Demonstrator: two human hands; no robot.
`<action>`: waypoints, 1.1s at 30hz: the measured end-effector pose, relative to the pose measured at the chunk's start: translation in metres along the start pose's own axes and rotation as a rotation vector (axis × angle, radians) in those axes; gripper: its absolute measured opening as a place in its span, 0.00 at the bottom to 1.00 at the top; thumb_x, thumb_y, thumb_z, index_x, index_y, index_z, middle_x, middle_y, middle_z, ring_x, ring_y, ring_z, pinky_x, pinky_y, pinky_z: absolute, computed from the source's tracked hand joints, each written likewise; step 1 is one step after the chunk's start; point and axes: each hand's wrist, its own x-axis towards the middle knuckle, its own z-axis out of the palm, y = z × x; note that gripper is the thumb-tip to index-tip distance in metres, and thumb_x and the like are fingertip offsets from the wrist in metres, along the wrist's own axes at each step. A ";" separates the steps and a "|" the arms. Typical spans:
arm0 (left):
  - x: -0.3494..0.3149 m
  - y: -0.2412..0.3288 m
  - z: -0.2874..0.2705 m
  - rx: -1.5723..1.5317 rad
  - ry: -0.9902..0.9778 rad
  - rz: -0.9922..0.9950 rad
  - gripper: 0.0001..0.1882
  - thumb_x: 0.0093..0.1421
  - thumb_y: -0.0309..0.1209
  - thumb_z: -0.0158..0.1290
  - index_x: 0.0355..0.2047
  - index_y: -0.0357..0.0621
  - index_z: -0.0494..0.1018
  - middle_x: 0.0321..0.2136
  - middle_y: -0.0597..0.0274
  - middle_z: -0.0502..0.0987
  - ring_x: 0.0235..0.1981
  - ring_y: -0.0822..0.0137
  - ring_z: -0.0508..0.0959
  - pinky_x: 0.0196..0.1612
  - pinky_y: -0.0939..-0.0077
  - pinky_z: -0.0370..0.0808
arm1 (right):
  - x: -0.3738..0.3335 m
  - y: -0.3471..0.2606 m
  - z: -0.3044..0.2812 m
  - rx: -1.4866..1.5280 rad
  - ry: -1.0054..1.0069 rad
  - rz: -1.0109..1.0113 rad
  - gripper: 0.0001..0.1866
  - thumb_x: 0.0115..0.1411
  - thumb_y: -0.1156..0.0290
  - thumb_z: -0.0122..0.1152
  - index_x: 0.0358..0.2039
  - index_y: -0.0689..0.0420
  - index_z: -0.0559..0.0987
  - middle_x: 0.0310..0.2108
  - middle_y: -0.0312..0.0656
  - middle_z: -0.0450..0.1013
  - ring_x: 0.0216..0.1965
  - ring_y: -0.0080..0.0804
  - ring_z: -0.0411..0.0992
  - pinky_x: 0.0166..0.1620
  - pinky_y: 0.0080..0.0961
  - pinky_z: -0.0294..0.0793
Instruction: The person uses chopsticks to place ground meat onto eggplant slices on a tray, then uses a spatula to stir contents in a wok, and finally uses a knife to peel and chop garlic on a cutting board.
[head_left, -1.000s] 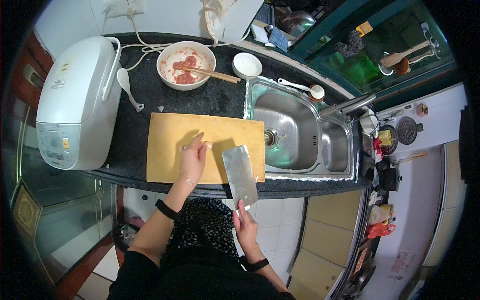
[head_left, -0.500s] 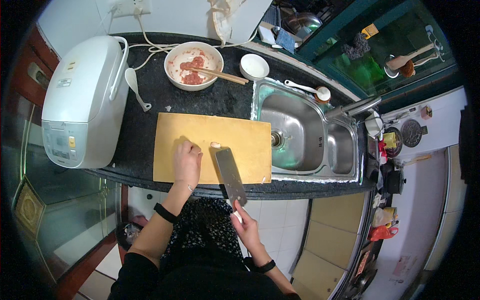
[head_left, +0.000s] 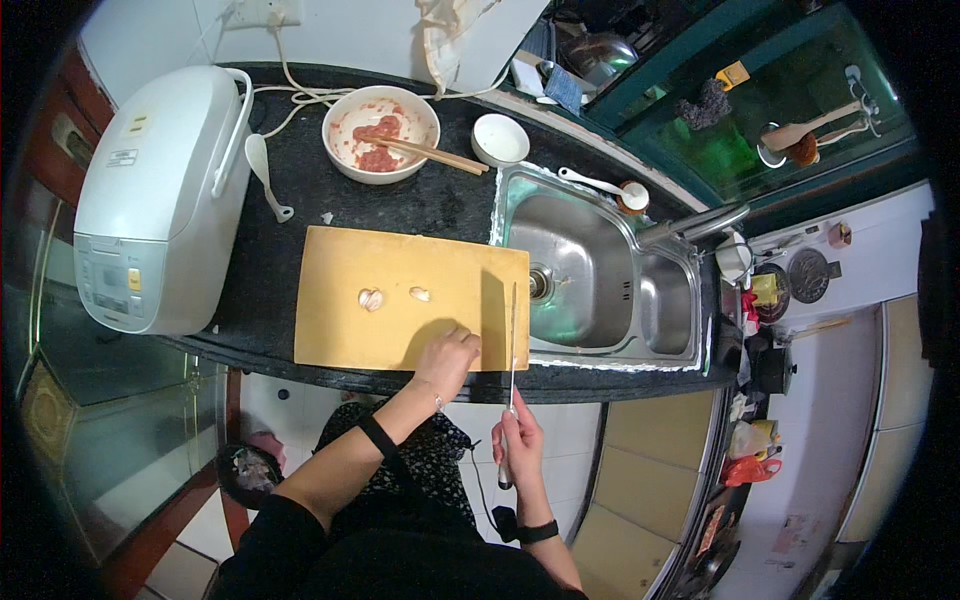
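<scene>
A slip of the cleaver (head_left: 513,345), grasped in the right hand (head_left: 522,442), could nick the nearby curled fingers (head_left: 461,341) of the left hand (head_left: 446,362), whose contents I cannot tell.

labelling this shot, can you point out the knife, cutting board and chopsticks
Knife (head_left: 513,345): head view, on the blade.
Cutting board (head_left: 400,264): head view, on its bare upper part.
Chopsticks (head_left: 440,155): head view, about midway along.

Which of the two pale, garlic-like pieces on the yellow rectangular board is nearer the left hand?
The smaller pale, garlic-like piece, on the right, is nearer the left hand; the larger pale piece lies to its left, farther off.
</scene>
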 end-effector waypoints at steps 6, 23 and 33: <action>0.017 -0.024 -0.016 0.056 0.221 -0.077 0.06 0.46 0.23 0.58 0.27 0.38 0.76 0.31 0.54 0.75 0.37 0.53 0.73 0.41 0.64 0.71 | -0.006 0.008 -0.004 -0.106 0.061 -0.019 0.25 0.67 0.69 0.48 0.64 0.52 0.61 0.16 0.32 0.66 0.12 0.16 0.60 0.16 0.14 0.61; -0.024 -0.037 -0.066 -0.061 0.374 -0.124 0.16 0.59 0.18 0.46 0.49 0.36 0.69 0.44 0.44 0.71 0.46 0.45 0.71 0.49 0.61 0.69 | 0.001 0.052 0.024 -1.057 0.141 -0.391 0.29 0.58 0.75 0.59 0.60 0.46 0.66 0.28 0.53 0.74 0.27 0.51 0.74 0.30 0.37 0.74; -0.024 -0.062 -0.095 0.079 0.369 -0.227 0.17 0.50 0.18 0.55 0.42 0.38 0.72 0.41 0.49 0.69 0.44 0.49 0.70 0.46 0.63 0.69 | -0.009 0.010 0.024 -0.128 -0.044 0.018 0.25 0.65 0.69 0.52 0.63 0.47 0.63 0.16 0.34 0.66 0.14 0.16 0.60 0.17 0.16 0.62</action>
